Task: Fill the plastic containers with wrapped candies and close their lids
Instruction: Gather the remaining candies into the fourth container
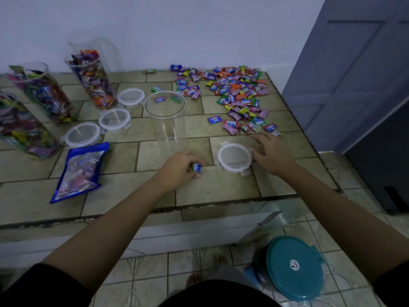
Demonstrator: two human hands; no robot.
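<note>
Counter: open container stands upright mid-counter, with three loose lids in a diagonal row to its left and filled containers beyond them at far left. Bag lies in front of the lid row; candy pile spreads behind and right of the open container. Fourth lid lies front-right of it, between left hand, holding one candy, and right hand at its right rim.

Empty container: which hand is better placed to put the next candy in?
Probably the left hand: it pinches a wrapped candy just in front of the empty container. The right hand holds no candy and rests by a lid.
</note>
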